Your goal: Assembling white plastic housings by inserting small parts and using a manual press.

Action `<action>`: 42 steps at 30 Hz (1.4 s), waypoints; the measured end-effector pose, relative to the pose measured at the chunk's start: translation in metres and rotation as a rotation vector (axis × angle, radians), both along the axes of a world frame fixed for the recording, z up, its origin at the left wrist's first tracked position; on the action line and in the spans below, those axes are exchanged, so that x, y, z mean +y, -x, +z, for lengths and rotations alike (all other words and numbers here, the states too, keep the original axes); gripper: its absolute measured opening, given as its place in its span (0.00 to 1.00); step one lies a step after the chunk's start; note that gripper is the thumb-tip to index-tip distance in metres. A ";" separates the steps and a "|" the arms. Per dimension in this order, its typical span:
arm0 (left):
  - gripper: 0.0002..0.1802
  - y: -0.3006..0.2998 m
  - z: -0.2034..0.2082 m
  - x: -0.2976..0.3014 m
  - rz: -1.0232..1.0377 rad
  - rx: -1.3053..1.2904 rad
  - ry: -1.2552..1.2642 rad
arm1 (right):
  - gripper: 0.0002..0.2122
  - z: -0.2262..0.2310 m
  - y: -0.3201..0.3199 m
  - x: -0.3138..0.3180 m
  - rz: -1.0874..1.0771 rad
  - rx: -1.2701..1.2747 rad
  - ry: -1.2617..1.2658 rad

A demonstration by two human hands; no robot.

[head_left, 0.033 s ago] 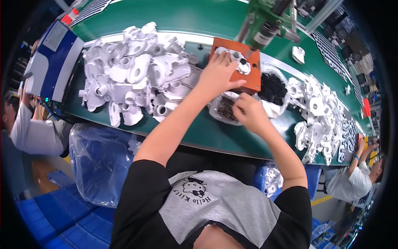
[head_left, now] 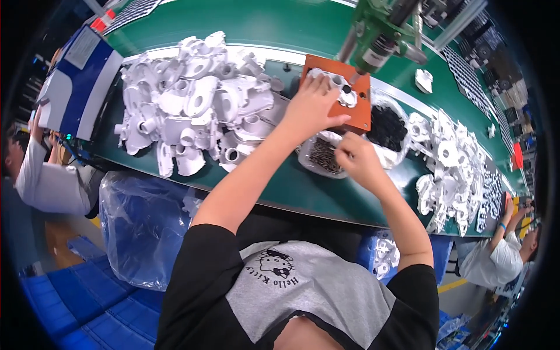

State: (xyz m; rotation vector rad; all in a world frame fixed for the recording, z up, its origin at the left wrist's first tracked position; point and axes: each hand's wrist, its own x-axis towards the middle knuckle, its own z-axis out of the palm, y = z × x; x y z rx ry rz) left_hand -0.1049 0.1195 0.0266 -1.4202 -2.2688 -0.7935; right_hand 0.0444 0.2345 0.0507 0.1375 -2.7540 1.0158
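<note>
My left hand [head_left: 316,106] lies with fingers stretched over a white plastic housing part [head_left: 348,98] seated on an orange fixture block [head_left: 363,111]. A round black piece [head_left: 346,89] sits in that part. My right hand [head_left: 359,156] is closed, fingertips pinched, at the right edge of a clear tub of small metal screws [head_left: 322,156]. Whatever the pinch holds is too small or hidden. Above the block hangs a green machine head [head_left: 376,49], its tip close to the part. Black small pieces fill a plastic-lined container [head_left: 386,125] right of the block.
White plastic housings [head_left: 192,102] are heaped on the left of the green bench. Smaller white parts [head_left: 446,154] pile up at the right. A blue-and-white machine [head_left: 81,87] stands far left, and a bag-lined blue bin [head_left: 143,233] sits below the bench. Other people work at both sides.
The whole view has shifted slightly to the right and down. My left hand stays on the white part; my right hand remains by the screw tub, still closed.
</note>
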 end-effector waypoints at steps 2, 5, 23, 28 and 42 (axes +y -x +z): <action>0.35 -0.001 0.000 0.002 -0.010 -0.017 -0.011 | 0.03 0.004 0.002 0.014 -0.051 -0.061 0.219; 0.31 -0.002 -0.001 0.003 -0.026 0.018 -0.102 | 0.05 0.016 0.006 0.032 -0.181 -0.172 0.616; 0.32 0.000 0.003 0.001 -0.031 -0.034 -0.039 | 0.08 -0.011 0.101 0.068 -0.273 0.172 0.633; 0.32 0.001 0.003 0.000 -0.033 -0.029 -0.052 | 0.05 -0.004 0.096 0.059 -0.261 0.213 0.376; 0.32 0.001 0.002 0.002 -0.030 -0.024 -0.062 | 0.11 -0.012 0.074 0.061 -0.156 0.272 0.071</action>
